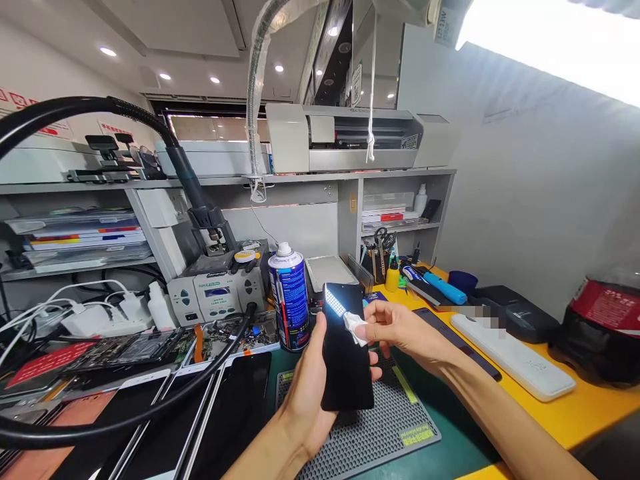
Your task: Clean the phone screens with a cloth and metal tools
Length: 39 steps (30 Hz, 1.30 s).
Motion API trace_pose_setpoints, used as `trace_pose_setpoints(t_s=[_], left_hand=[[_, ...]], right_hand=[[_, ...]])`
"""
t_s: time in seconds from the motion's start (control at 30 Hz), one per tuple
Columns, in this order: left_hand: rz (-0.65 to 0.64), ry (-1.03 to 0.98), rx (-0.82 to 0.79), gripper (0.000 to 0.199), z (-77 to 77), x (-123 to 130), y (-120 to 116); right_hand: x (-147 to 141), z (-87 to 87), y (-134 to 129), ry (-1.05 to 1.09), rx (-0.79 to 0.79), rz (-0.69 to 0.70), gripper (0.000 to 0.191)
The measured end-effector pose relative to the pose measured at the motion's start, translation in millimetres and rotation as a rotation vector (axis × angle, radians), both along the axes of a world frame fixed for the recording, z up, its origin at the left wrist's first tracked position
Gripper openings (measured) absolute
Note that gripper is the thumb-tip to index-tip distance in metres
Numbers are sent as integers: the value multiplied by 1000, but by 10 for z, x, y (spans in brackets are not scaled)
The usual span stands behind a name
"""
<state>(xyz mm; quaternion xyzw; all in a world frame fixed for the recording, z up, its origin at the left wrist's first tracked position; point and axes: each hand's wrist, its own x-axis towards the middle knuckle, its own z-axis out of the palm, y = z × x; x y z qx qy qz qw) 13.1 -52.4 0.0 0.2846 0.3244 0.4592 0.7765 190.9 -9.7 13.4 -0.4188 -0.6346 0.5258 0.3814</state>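
A black phone (347, 373) is held upright, its dark glossy screen facing me and reflecting a lamp near the top. My left hand (307, 387) wraps round it from the left and behind, with fingertips showing past its right edge. Pinched in my right hand (387, 327) is a crumpled white tissue (355, 328), which touches the upper right of the screen. Under both hands lies a grey perforated mat (370, 433) on a green surface.
A blue spray can (290, 300) stands behind the phone. At left are a rework station (215, 293), a black hose (220, 367) arching low, and several phone parts. On the right lie a white oblong device (513, 357), a black case (515, 310) and a large dark bottle (600, 327).
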Motion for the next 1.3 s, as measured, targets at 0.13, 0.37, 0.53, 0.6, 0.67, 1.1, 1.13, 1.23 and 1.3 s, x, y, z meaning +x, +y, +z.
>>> trace_pose_setpoints(t_s=[0.13, 0.37, 0.53, 0.6, 0.67, 1.1, 1.13, 1.23, 1.3], left_hand=[[35, -83, 41, 61, -27, 12, 28], [41, -169, 69, 55, -42, 2, 36], [11, -183, 65, 55, -18, -22, 45], [28, -166, 57, 54, -20, -37, 53], [43, -153, 50, 54, -25, -48, 57], [-1, -274, 102, 54, -72, -27, 80], [3, -281, 104, 52, -74, -28, 74], [28, -303, 109, 46, -69, -32, 59], [17, -315, 108, 46, -63, -33, 56]], right_hand=[[-54, -73, -17, -84, -41, 109, 38], [-166, -132, -100, -141, -33, 169, 43], [-180, -120, -61, -140, 5, 104, 39], [-193, -114, -57, -132, 22, 78, 40], [-209, -108, -61, -117, 35, 50, 40], [-314, -173, -121, -16, -26, 136, 38], [-348, -197, -139, -11, -25, 144, 46], [-429, -249, -173, 11, 12, 110, 65], [-445, -259, -164, 3, 42, 60, 54]])
